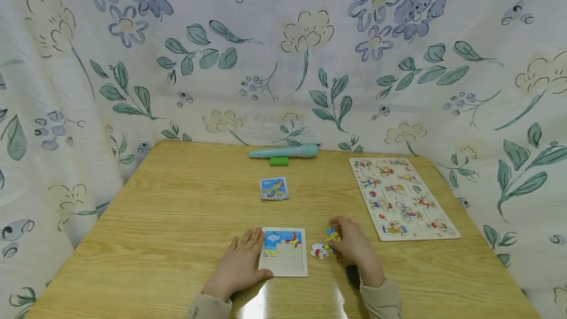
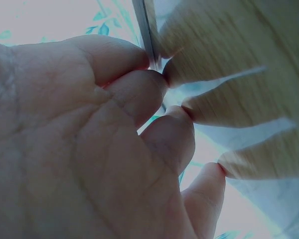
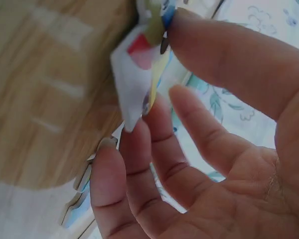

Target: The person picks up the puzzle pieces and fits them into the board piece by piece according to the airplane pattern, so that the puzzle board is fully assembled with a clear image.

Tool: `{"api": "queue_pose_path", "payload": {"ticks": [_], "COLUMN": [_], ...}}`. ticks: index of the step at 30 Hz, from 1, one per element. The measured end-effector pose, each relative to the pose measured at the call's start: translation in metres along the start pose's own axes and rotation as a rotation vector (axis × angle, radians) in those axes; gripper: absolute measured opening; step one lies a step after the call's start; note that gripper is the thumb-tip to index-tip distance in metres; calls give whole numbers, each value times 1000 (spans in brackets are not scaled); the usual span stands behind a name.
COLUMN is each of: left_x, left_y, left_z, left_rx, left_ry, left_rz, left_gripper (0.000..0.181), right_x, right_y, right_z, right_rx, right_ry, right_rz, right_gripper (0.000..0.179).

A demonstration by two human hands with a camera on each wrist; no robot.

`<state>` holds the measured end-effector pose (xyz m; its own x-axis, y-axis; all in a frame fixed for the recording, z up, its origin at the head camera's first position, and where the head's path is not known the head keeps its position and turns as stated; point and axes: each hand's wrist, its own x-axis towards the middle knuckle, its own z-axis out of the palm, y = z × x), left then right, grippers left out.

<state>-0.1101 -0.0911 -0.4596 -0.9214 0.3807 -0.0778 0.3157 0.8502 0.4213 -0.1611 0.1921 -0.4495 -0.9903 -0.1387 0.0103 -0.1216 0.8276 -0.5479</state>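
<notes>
By the right hand (image 1: 352, 245), a puzzle piece (image 1: 332, 234) is pinched beside the puzzle tray (image 1: 285, 262); by the spread left hand (image 1: 241, 262), the tray's edge is touched. Pickup appears under way; alignment over bare tray seems required.

On my screen I see two beige sleeves (image 1: 382, 299) with small dark markings (image 1: 195, 312), and a black piece (image 1: 353, 276) beside the right one.

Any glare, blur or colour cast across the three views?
Head: white glare, bottom centre, on the light-brown wooden table; left wrist: bluish cast, washed-out highlights around the left hand; right wrist: white-and-red puzzle piece near the right hand looks blurred.
</notes>
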Motion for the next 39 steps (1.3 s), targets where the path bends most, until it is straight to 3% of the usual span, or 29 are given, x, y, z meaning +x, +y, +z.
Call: {"api": "queue_pose_path", "payload": {"ticks": [4, 11, 18, 26, 35, 39], "left_x": [0, -1, 0, 0, 2, 2], "left_y": [1, 2, 2, 2, 2, 2], "left_z": [-2, -3, -3, -4, -4, -3], "left_rx": [1, 1, -9, -12, 2, -3], "left_ry": [0, 0, -4, -12, -20, -25], "left_rz": [-2, 3, -9, -16, -13, -18], "left_gripper": [94, 94, 94, 95, 95, 94], "right_x": [1, 1, -1, 0, 0, 0], "right_y": [-2, -2, 0, 1, 3, 2], "right_z": [1, 6, 4, 4, 1, 1], "right_rx": [21, 47, 11, 115, 11, 82], "right_ry": [-5, 24, 39, 56, 65, 39], "right_rz": [-3, 22, -6, -15, -6, 16], "right_gripper": [39, 51, 40, 40, 35, 31]}}
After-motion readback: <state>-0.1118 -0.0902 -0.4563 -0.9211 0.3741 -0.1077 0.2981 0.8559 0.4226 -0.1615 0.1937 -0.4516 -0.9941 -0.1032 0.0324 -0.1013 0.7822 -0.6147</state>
